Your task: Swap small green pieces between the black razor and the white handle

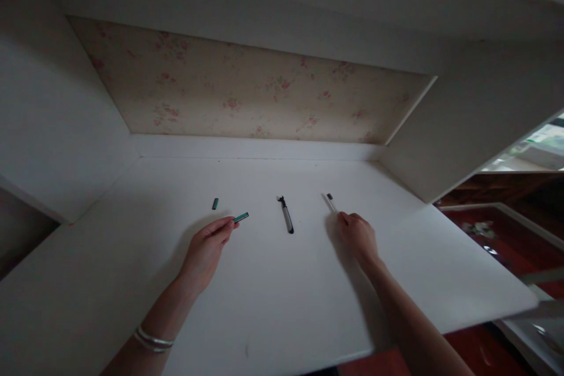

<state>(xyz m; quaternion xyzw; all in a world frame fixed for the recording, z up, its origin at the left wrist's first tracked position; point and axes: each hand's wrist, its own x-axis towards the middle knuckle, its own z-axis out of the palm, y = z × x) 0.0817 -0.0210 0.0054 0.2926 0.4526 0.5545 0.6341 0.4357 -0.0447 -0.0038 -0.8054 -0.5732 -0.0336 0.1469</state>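
My left hand (207, 251) pinches one end of a slim green-and-black strip (241, 217) between thumb and fingers, just above the white tabletop (273, 288). A shorter green-and-black piece (215, 204) lies a little beyond that hand. Between my hands rests a slim silver-and-black tool (286, 215) with a dark, angled head; I cannot make out its kind. Over on the right, my right hand (358, 235) is closed around the near end of a thin white stick (331, 204). A small dark piece shows at the stick's far end, like a toothbrush head.
White side panels (462, 111) enclose the tabletop left and right. Floral wallpaper (264, 94) covers the back wall, with a white cupboard underside (247, 6) hanging low above. Beyond the right edge, reddish flooring (515, 241) is visible.
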